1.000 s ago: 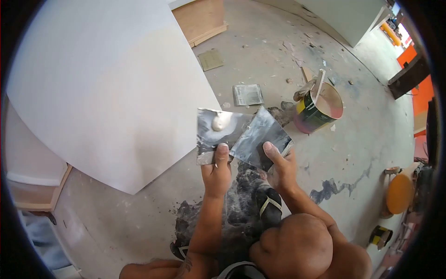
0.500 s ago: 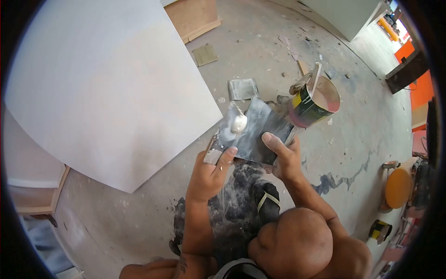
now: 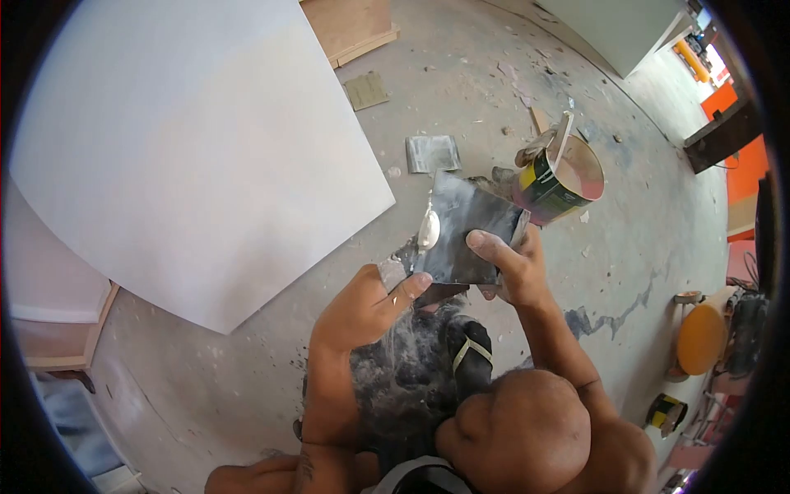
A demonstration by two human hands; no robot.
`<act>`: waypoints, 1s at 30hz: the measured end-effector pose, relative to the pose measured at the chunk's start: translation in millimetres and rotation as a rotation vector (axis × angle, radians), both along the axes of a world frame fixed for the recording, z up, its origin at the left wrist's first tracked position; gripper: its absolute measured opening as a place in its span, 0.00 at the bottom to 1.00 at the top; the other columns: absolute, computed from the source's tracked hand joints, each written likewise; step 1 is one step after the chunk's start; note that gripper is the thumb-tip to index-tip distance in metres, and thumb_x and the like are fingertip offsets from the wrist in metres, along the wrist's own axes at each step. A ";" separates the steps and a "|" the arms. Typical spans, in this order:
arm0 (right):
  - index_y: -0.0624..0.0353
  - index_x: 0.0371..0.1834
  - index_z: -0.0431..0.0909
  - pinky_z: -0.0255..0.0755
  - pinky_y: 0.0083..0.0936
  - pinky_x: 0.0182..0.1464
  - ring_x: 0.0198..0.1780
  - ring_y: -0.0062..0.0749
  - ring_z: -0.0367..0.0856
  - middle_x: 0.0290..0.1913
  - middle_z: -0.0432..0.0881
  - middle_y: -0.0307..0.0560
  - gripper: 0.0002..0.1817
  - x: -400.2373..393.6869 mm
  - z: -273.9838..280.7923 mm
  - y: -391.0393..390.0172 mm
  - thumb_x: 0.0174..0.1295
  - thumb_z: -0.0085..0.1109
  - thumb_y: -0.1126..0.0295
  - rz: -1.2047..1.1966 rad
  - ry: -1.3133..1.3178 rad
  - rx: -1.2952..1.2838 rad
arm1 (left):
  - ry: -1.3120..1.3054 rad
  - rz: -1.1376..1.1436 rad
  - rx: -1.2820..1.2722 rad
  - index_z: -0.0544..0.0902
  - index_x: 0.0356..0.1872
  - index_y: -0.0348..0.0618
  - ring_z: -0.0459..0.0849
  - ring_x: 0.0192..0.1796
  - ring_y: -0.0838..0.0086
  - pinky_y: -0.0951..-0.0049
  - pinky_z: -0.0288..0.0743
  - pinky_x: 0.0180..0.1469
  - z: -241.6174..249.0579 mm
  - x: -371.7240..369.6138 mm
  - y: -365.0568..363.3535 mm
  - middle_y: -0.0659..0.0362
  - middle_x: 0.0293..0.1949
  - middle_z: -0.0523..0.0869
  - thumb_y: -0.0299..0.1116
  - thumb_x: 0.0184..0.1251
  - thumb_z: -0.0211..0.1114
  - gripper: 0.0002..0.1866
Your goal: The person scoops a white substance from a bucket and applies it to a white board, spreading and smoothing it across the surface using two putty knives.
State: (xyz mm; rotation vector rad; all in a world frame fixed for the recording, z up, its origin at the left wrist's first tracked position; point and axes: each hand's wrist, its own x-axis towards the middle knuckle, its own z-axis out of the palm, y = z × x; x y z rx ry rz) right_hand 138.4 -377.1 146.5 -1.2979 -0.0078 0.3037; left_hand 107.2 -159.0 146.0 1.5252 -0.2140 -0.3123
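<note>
In my right hand (image 3: 520, 267) is a dark flat spreader plate (image 3: 462, 210) smeared with white, my thumb pressed over its face. A lump of white putty (image 3: 429, 230) sits at the plate's left edge. My left hand (image 3: 355, 309) is closed round a smaller putty-smeared scraper (image 3: 392, 272), whose blade is mostly hidden by the hand and the plate. The left thumb lies right at the plate's lower left corner. Just beyond the plate, another whitish flat plate (image 3: 432, 155) rests on the floor.
A large white panel (image 3: 197, 156) fills the left side, its corner near my hands. To the right stands an open can (image 3: 576, 185) of pinkish paste with a stick (image 3: 563, 140) in it. A folded sandpaper piece (image 3: 366, 90) lies on the stained floor (image 3: 642, 239).
The left scraper has swung down from beside the putty, ending lower and partly behind the plate. The putty lump now lies along the plate's left edge.
</note>
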 end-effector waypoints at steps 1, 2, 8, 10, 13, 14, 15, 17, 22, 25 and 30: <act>0.69 0.54 0.77 0.71 0.21 0.27 0.28 0.24 0.79 0.37 0.85 0.45 0.19 1.3 -5.5 -1.1 0.64 0.66 0.68 -0.089 -0.053 -0.035 | -0.032 -0.050 0.062 0.83 0.42 0.34 0.73 0.29 0.74 0.66 0.72 0.35 -1.3 1.2 0.3 0.55 0.27 0.82 0.42 0.80 0.59 0.17; 0.71 0.58 0.72 0.65 0.19 0.10 0.16 0.25 0.76 0.35 0.83 0.49 0.23 0.4 -8.5 -2.8 0.64 0.64 0.69 -0.180 -0.102 -0.072 | -0.025 -0.054 0.059 0.83 0.42 0.34 0.73 0.29 0.74 0.66 0.72 0.35 -7.7 -0.3 -2.8 0.55 0.27 0.82 0.42 0.80 0.59 0.17; 0.71 0.52 0.77 0.74 0.23 0.26 0.32 0.26 0.81 0.43 0.84 0.48 0.11 -7.4 4.5 -28.4 0.71 0.57 0.74 -0.540 -0.607 0.023 | 0.408 0.169 -0.591 0.81 0.52 0.31 0.86 0.41 0.70 0.67 0.80 0.50 -25.9 -1.4 -44.2 0.55 0.39 0.88 0.40 0.79 0.60 0.19; 0.72 0.50 0.78 0.75 0.22 0.28 0.31 0.25 0.80 0.41 0.83 0.48 0.11 -15.5 1.2 -38.1 0.71 0.56 0.75 -0.537 -0.731 -0.140 | 0.437 0.121 -0.742 0.78 0.59 0.29 0.88 0.50 0.67 0.67 0.81 0.58 -41.2 3.5 -43.7 0.53 0.48 0.87 0.37 0.76 0.60 0.21; 0.74 0.49 0.79 0.78 0.30 0.34 0.34 0.34 0.83 0.42 0.84 0.58 0.15 -39.6 0.8 -50.5 0.64 0.62 0.72 -0.207 -0.553 -0.005 | 0.559 0.167 -1.110 0.75 0.63 0.29 0.88 0.52 0.66 0.66 0.82 0.58 -36.1 11.5 -60.5 0.50 0.51 0.87 0.33 0.74 0.59 0.21; 0.68 0.52 0.81 0.79 0.34 0.36 0.38 0.41 0.85 0.43 0.85 0.62 0.19 -32.9 -2.6 -61.9 0.60 0.66 0.69 -0.089 -0.871 -0.412 | 0.584 0.201 -1.120 0.74 0.63 0.29 0.88 0.52 0.66 0.66 0.82 0.58 -31.4 12.3 -64.4 0.49 0.52 0.86 0.31 0.73 0.59 0.22; 0.61 0.56 0.81 0.80 0.34 0.40 0.40 0.44 0.85 0.45 0.84 0.61 0.20 -26.9 -8.9 -63.7 0.59 0.66 0.70 -0.082 -1.084 -0.563 | 0.613 0.234 -1.130 0.74 0.64 0.30 0.88 0.51 0.65 0.66 0.82 0.58 -28.2 13.1 -68.5 0.49 0.52 0.86 0.30 0.72 0.58 0.23; 0.53 0.59 0.81 0.80 0.34 0.43 0.41 0.46 0.85 0.47 0.83 0.60 0.23 -20.8 -20.3 -58.2 0.58 0.66 0.71 -0.087 -1.291 -0.727 | 0.538 0.223 -1.069 0.74 0.63 0.30 0.88 0.52 0.65 0.65 0.83 0.58 -33.3 12.4 -77.5 0.49 0.52 0.86 0.29 0.71 0.59 0.22; 0.36 0.68 0.75 0.81 0.39 0.48 0.46 0.49 0.84 0.56 0.77 0.48 0.37 0.7 -30.4 -95.1 0.53 0.63 0.80 0.064 -0.954 -1.387 | 0.426 0.225 -0.929 0.76 0.60 0.29 0.88 0.52 0.65 0.64 0.84 0.56 -35.7 17.1 -99.4 0.48 0.52 0.86 0.29 0.71 0.59 0.20; 0.40 0.69 0.75 0.80 0.43 0.46 0.47 0.50 0.83 0.55 0.78 0.49 0.36 -2.1 -30.4 -125.9 0.54 0.62 0.81 -0.047 -0.882 -1.353 | 0.357 0.214 -0.867 0.77 0.59 0.29 0.89 0.51 0.64 0.65 0.85 0.53 -31.1 23.3 -111.8 0.48 0.52 0.86 0.29 0.72 0.59 0.19; 0.50 0.68 0.74 0.79 0.44 0.43 0.44 0.53 0.84 0.56 0.79 0.50 0.32 -19.8 30.5 -149.1 0.58 0.60 0.81 -0.313 -0.671 -1.232 | 0.421 0.169 -0.789 0.76 0.61 0.30 0.90 0.49 0.62 0.63 0.88 0.48 -14.0 44.0 -145.7 0.49 0.52 0.85 0.34 0.78 0.56 0.19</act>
